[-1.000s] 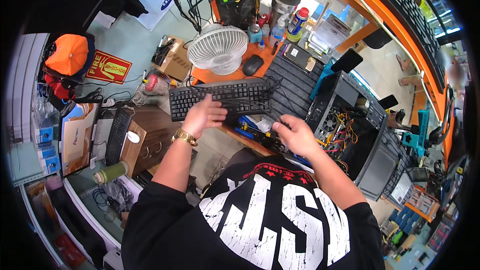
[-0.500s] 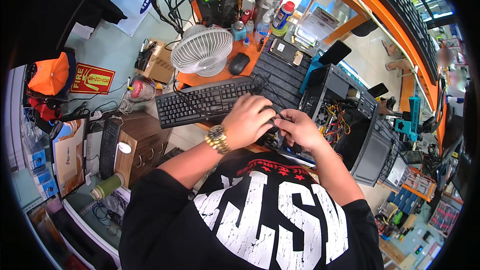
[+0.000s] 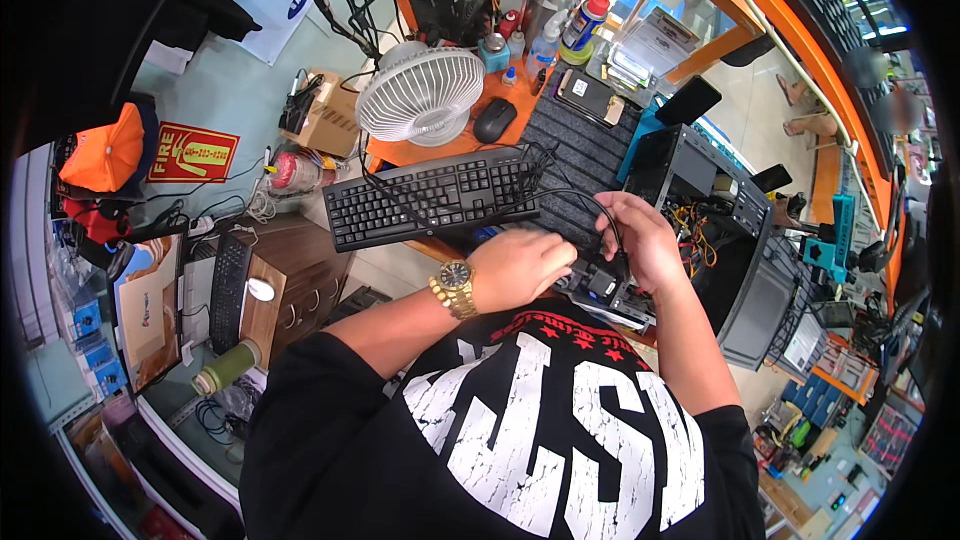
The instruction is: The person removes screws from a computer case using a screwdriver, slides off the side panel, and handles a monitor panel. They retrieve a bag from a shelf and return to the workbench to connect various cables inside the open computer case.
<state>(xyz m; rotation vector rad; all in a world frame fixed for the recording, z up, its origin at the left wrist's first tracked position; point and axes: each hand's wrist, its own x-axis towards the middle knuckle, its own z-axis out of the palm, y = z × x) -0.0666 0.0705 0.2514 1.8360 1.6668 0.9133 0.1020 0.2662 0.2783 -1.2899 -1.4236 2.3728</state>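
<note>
My right hand (image 3: 645, 245) is beside the open computer case, its thumb and fingers curled around a black cable (image 3: 612, 208). The cable arcs from the far side of the keyboard (image 3: 432, 198) and bends down past the fingers. Lower and to the left, my left hand (image 3: 522, 268) is closed, with a gold watch on the wrist. Its fingertips point toward a small black device (image 3: 602, 285) in front of me; what they grip, if anything, is hidden. To the right the computer case (image 3: 688, 172) shows coloured wires inside.
A grey ribbed mat (image 3: 572, 145) covers the bench. Beyond the keyboard are a black mouse (image 3: 495, 120) and a white fan (image 3: 420, 95). Bottles and a spray can (image 3: 584, 25) stand at the back. A wooden cabinet (image 3: 290, 285) is at my left.
My hands, close together before, have parted. The left has come nearer to my body, and the right has moved to the right with the cable. The whole view has shifted slightly.
</note>
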